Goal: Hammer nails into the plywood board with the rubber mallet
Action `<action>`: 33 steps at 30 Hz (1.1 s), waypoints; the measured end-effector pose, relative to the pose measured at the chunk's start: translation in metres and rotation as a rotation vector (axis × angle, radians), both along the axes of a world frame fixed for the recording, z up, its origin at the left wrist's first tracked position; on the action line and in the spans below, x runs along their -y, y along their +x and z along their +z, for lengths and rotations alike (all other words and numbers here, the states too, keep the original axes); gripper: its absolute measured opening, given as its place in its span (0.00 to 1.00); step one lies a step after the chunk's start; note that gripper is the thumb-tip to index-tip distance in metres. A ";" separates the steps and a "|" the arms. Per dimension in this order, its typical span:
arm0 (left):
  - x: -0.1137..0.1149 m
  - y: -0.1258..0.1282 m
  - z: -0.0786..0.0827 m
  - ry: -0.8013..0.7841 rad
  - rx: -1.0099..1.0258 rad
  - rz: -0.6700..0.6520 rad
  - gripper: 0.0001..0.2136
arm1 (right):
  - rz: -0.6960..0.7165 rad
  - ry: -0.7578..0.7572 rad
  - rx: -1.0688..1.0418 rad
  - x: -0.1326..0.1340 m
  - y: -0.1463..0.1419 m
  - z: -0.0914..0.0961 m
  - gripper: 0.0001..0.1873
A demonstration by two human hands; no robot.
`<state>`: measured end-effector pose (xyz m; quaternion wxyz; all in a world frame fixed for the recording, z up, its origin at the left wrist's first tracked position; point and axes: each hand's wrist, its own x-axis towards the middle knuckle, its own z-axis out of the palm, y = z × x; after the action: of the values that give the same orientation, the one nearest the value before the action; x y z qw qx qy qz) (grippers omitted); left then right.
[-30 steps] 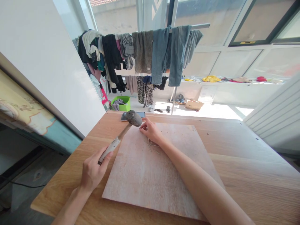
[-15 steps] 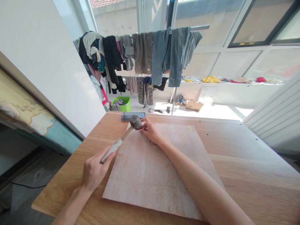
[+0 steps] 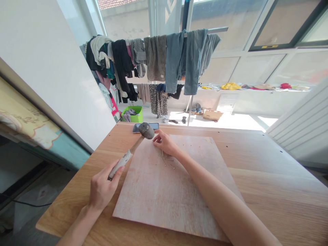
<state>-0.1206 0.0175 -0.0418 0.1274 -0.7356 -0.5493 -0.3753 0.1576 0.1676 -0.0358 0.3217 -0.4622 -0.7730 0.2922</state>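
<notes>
My left hand (image 3: 101, 186) grips the pale wooden handle of a hammer (image 3: 133, 147). Its dark grey head hovers over the far left corner of a thin plywood board (image 3: 164, 191) lying on the wooden table (image 3: 269, 184). My right hand (image 3: 165, 142) rests on the board right beside the hammer head, fingers pinched together on a small nail that is barely visible. Several loose nails (image 3: 166, 160) lie on the board just below that hand.
A phone (image 3: 143, 127) lies on the table's far edge behind the hammer head. Beyond the table stand a clothes rack (image 3: 159, 58) full of garments, a green basket (image 3: 133, 113) and a cardboard box (image 3: 212, 114) on the floor. A white wall runs along the left.
The hammer head dropped down to the spot by my right fingertips half a second ago and has since risen a little again. My right hand has stayed in place.
</notes>
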 end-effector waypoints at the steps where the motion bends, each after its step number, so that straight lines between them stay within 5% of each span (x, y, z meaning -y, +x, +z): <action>1: 0.000 0.000 0.001 -0.007 0.008 0.021 0.21 | 0.010 -0.018 0.016 -0.001 0.003 0.004 0.25; 7: -0.001 -0.002 0.000 -0.088 0.028 0.127 0.20 | 0.037 -0.082 0.217 -0.003 0.028 0.032 0.14; 18: -0.005 0.000 -0.006 -0.244 0.028 0.146 0.18 | 0.031 -0.100 0.456 0.011 0.019 0.033 0.20; 33: -0.006 0.000 -0.003 -0.326 0.100 0.149 0.16 | -0.027 -0.008 -0.050 -0.011 0.026 0.002 0.07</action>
<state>-0.1210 0.0232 -0.0450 0.0066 -0.6842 -0.6616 -0.3068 0.1832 0.1784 -0.0339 0.3428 -0.4663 -0.7575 0.3023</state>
